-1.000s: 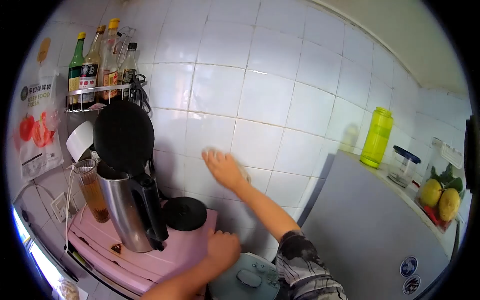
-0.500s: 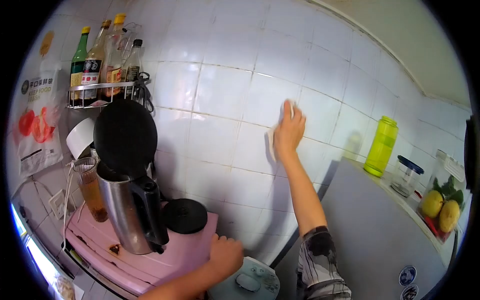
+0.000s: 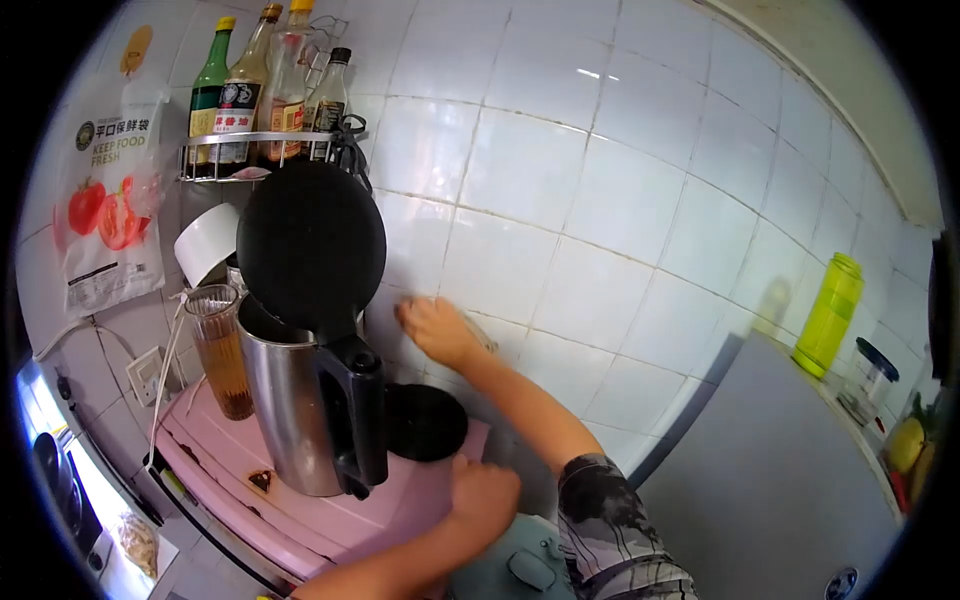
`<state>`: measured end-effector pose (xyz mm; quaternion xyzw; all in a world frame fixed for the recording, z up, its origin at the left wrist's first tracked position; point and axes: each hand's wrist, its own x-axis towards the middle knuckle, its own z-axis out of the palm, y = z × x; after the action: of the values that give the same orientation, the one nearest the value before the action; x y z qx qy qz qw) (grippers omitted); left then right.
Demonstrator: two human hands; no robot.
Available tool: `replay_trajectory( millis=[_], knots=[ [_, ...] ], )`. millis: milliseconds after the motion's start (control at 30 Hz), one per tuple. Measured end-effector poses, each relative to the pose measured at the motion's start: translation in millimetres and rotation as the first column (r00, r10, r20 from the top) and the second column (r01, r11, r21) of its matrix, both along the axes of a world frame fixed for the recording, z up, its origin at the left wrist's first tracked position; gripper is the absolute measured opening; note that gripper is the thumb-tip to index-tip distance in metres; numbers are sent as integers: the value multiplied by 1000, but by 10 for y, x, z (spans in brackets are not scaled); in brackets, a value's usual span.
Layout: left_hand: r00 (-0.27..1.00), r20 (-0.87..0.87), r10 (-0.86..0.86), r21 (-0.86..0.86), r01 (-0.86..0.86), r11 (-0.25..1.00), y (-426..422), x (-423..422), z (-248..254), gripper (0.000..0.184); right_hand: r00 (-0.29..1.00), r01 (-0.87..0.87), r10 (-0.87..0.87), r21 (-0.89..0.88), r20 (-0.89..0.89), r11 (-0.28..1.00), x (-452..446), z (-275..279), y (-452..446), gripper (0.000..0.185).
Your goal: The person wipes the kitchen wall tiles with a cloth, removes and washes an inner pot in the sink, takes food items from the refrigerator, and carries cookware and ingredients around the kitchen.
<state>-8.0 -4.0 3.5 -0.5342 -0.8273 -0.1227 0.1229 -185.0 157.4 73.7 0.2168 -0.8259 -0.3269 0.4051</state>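
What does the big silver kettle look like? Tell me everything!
The kettle has a tall, shiny body that looks like metal. Its round black lid is flipped wide open, and its chunky black handle looks like plastic. It stands on the pink surface, between a ribbed glass and a flat black disc. Neither hand touches it. I can't see whether there's water inside.

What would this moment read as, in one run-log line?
right hand: pale cloth at tiles | left hand: curled, pink top's edge | kettle: on pink top, lid up | black disc: beside kettle
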Motion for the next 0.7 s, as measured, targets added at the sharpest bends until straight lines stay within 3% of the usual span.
replay_trajectory(
  millis=[33, 100, 133, 200, 333, 400, 467, 533, 600, 700],
  knots=[
    [1000, 2, -8, -2, 8, 1000, -10, 5, 6, 11, 1000, 8, -8, -2, 2, 1000, 84, -139, 54, 22],
    [1000, -13, -27, 43, 27, 999, -41, 2, 3, 11, 958, -56, 61, -23, 279, 998, 291, -377, 197, 25],
    [999, -15, -40, 45, 41, 998, -30, 0, -16, 11, 960, -43, 47, -21, 278, 999, 408, -502, 292, 25],
    [1000, -16, -24, 44, 24, 999, -1, 2, -61, 11, 985, 17, -52, 212, 162, 977, 689, -704, 465, 26],
    [999, 36, -39, 5, 39, 999, -26, 47, -31, 12, 963, 29, -79, 191, 257, 981, 1386, -702, 739, 29],
    [1000, -19, -25, 18, 26, 1000, -31, 68, -34, 8, 902, 311, -294, -4, 316, 950, 1738, -518, 803, 34],
    [999, 3, -41, -2, 41, 999, -20, 71, -39, 12, 941, 337, -335, 57, -38, 940, 2039, -237, 897, 43],
    [998, 20, -57, -23, 57, 998, 13, 59, -56, 19, 844, 506, -494, 3, -206, 863, 2233, 174, 969, 48],
    [999, 23, -49, -36, 50, 998, 45, 55, -104, 24, 760, 507, -524, -154, -385, 848, 2301, 671, 1034, 52],
    [996, 44, -78, -34, 79, 996, 10, 98, -13, 25, 655, 422, -558, -366, -509, 829, 2326, 1450, 971, 54]
  ],
)
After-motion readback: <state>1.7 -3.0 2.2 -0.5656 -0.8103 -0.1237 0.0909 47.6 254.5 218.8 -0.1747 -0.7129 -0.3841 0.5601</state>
